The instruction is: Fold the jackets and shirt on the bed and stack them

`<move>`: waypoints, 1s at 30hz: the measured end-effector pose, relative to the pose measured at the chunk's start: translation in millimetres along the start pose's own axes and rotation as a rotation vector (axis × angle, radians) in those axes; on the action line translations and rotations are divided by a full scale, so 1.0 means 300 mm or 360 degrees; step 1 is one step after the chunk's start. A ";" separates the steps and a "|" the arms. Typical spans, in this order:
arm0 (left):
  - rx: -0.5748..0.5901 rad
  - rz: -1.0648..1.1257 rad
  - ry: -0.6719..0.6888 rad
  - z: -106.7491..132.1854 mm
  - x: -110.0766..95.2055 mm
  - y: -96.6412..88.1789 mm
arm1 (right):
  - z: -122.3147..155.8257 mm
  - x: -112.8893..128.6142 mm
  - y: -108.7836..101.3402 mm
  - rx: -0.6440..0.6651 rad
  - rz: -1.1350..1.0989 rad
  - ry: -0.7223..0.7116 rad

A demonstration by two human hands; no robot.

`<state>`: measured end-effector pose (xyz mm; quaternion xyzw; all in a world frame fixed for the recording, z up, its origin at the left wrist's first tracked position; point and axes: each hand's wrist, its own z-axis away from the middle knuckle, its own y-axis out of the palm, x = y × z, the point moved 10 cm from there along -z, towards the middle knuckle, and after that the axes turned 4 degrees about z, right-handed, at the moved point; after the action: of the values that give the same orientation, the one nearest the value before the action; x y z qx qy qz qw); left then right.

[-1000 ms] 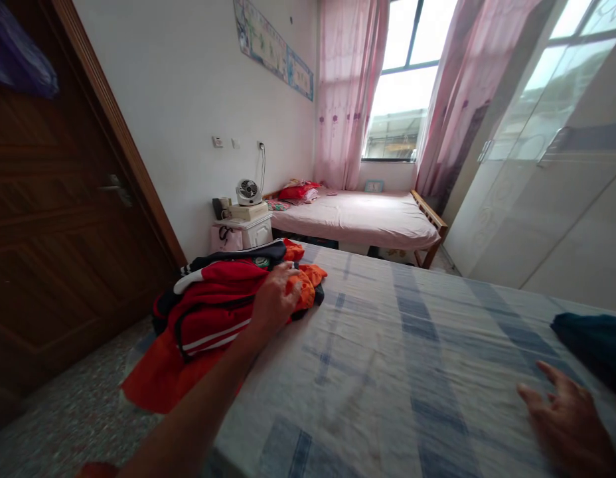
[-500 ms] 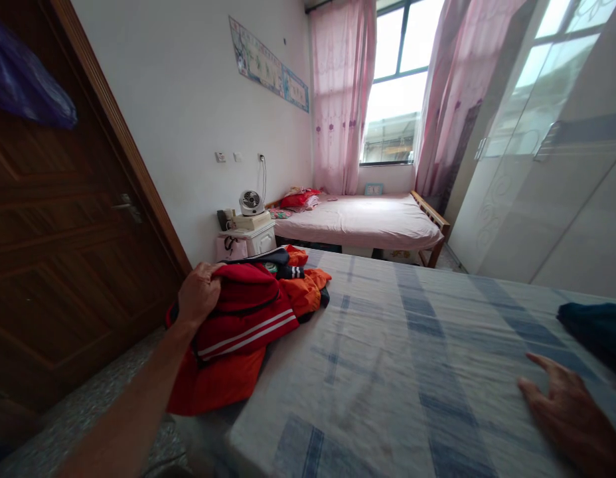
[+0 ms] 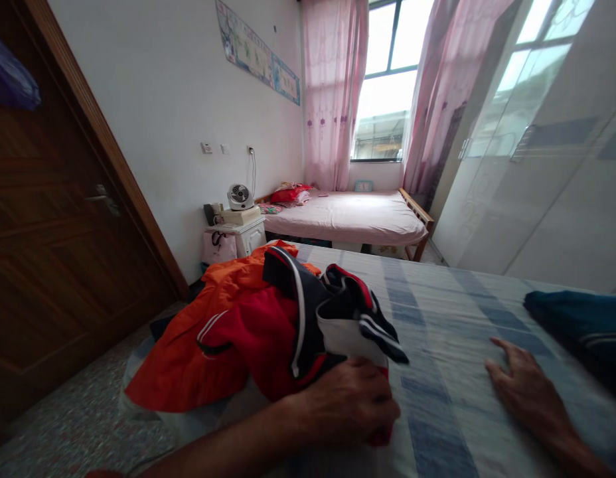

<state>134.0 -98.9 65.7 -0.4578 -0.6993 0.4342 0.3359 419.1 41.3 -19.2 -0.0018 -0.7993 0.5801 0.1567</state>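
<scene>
My left hand (image 3: 350,401) is closed on a red, navy and white jacket (image 3: 268,325) with white-striped trim, near the front of the bed. Part of the jacket is bunched under and around my fingers, and its collar and a striped cuff stick up beyond them. Beside and partly beneath it, an orange garment (image 3: 188,358) spreads over the bed's left edge. My right hand (image 3: 524,382) hovers or rests at the right above the checked sheet (image 3: 427,372), fingers apart and holding nothing. Close to it lies a folded dark teal garment (image 3: 567,312).
A second bed (image 3: 348,216) with a pink sheet stands under the window. A white bedside cabinet (image 3: 251,239) carries a small fan (image 3: 239,196). At left is a brown wooden door (image 3: 64,252); a glossy white wardrobe (image 3: 541,212) lines the right.
My left hand has pulled the red jacket rightward and nearer across the bed, uncovering more of the orange garment. My right hand stays open; the view has turned slightly right.
</scene>
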 end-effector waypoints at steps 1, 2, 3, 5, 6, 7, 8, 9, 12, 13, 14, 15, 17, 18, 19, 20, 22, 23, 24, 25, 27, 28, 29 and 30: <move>0.0071 0.0039 0.0064 -0.004 -0.037 0.036 | 0.003 0.006 -0.003 -0.0008 0.0008 -0.0010; 0.0110 0.0075 0.0101 -0.002 -0.064 0.054 | 0.005 0.012 -0.005 -0.0015 0.0011 -0.0022; 0.0120 0.0104 0.0098 0.005 -0.077 0.056 | 0.007 0.015 -0.007 -0.0022 0.0012 -0.0026; 0.0024 0.0110 -0.0004 0.032 -0.063 0.011 | 0.009 0.019 -0.008 -0.0035 -0.0003 -0.0036; -0.0069 0.0073 -0.0085 0.055 -0.040 -0.030 | 0.010 0.022 -0.010 -0.0050 -0.0027 -0.0044; -0.0182 0.0006 -0.0174 0.083 -0.008 -0.081 | 0.011 0.027 -0.013 -0.0062 -0.0065 -0.0059; -0.0289 -0.0087 -0.0271 0.118 0.029 -0.135 | 0.013 0.034 -0.015 -0.0063 -0.0117 -0.0077; -0.0374 -0.0201 -0.0364 0.156 0.068 -0.186 | 0.015 0.045 -0.015 -0.0044 -0.0187 -0.0092; -0.0382 -0.0575 -0.0671 0.274 0.198 -0.287 | 0.032 0.113 -0.040 0.0023 -0.0409 -0.0134; -0.0323 -0.0686 -0.0774 0.310 0.239 -0.302 | 0.043 0.156 -0.072 -0.0021 -0.0439 -0.0188; -0.0250 -0.0776 -0.0873 0.342 0.277 -0.310 | 0.059 0.214 -0.113 -0.0097 -0.0444 -0.0274; -0.0170 -0.0842 -0.0963 0.370 0.309 -0.309 | 0.081 0.284 -0.157 -0.0175 -0.0432 -0.0394; 0.0001 -0.0888 -0.1108 0.410 0.357 -0.286 | 0.137 0.450 -0.211 -0.0206 -0.0413 -0.0685; 0.0081 -0.0875 -0.1154 0.420 0.372 -0.266 | 0.166 0.535 -0.210 -0.0121 -0.0425 -0.0818; 0.0137 -0.0849 -0.1179 0.425 0.381 -0.247 | 0.195 0.615 -0.197 -0.0013 -0.0432 -0.0935; 0.0157 -0.0821 -0.1190 0.426 0.386 -0.234 | 0.217 0.681 -0.180 0.0071 -0.0430 -0.1002; 0.0071 -0.0772 -0.1199 0.424 0.389 -0.235 | 0.240 0.777 -0.127 0.0229 -0.0396 -0.1044; -0.0028 -0.0742 -0.1200 0.425 0.390 -0.251 | 0.239 0.804 -0.097 0.0310 -0.0388 -0.1020; -0.0144 -0.0696 -0.1209 0.432 0.392 -0.273 | 0.230 0.816 -0.075 0.0376 -0.0402 -0.0976; -0.0255 -0.0630 -0.1232 0.443 0.397 -0.300 | 0.213 0.812 -0.066 0.0416 -0.0452 -0.0917; -0.0456 -0.0450 -0.1304 0.476 0.407 -0.360 | 0.156 0.754 -0.101 0.0370 -0.0669 -0.0748; -0.0531 -0.0345 -0.1340 0.491 0.408 -0.389 | 0.119 0.694 -0.144 0.0276 -0.0829 -0.0629; -0.0585 -0.0243 -0.1374 0.502 0.404 -0.414 | 0.083 0.616 -0.195 0.0164 -0.1006 -0.0501; -0.0608 -0.0144 -0.1395 0.506 0.393 -0.433 | 0.050 0.520 -0.248 0.0039 -0.1199 -0.0352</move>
<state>-84.8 -61.1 132.7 -0.2544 -0.8615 0.4350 -0.0622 280.2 31.7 84.5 0.3562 -0.7491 0.4881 0.2715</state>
